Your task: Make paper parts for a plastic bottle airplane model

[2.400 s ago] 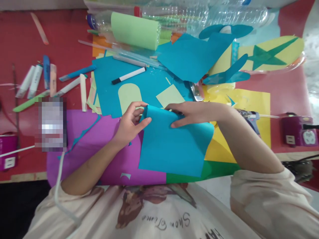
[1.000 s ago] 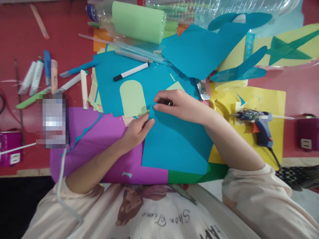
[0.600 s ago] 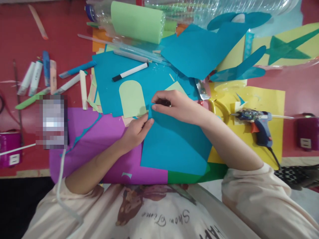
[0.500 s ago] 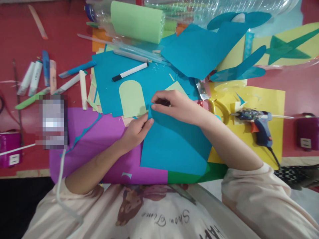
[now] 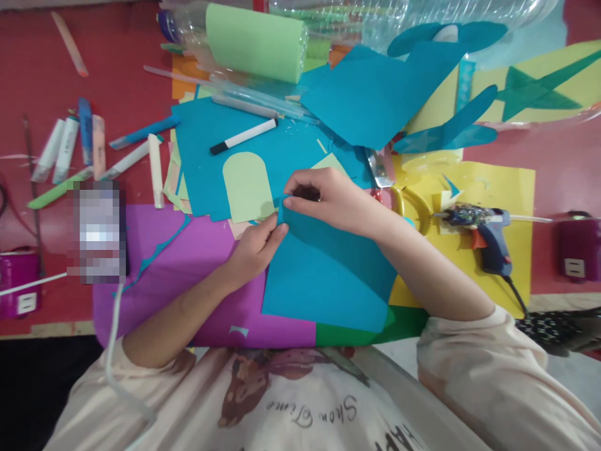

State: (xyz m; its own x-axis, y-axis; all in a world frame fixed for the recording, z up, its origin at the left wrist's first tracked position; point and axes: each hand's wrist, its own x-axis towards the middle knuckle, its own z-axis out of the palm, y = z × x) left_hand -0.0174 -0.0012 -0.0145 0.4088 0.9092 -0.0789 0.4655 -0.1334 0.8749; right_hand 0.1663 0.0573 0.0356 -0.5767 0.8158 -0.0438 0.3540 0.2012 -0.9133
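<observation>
A blue paper sheet (image 5: 323, 275) lies in front of me over purple paper (image 5: 188, 269) and yellow paper (image 5: 479, 181). My left hand (image 5: 256, 247) pinches the sheet's left edge near its top corner, fingers closed on it. My right hand (image 5: 323, 197) is curled over the top corner of the same sheet, fingertips pressed together on the paper. Just beyond the hands lies a pale green arch-shaped cutout (image 5: 246, 185) on another blue sheet (image 5: 211, 163).
A marker (image 5: 241, 136) lies on the far blue sheet. Several pens (image 5: 79, 144) lie at left on the red table (image 5: 47, 62). A glue gun (image 5: 479, 225) rests at right, scissors (image 5: 394, 188) beside my right wrist. Plastic bottles (image 5: 375, 19) and a green paper roll (image 5: 256, 41) stand behind.
Since 2.4 s ago both hands have come together at the blue sheet's top left corner. Over the last second they have barely moved.
</observation>
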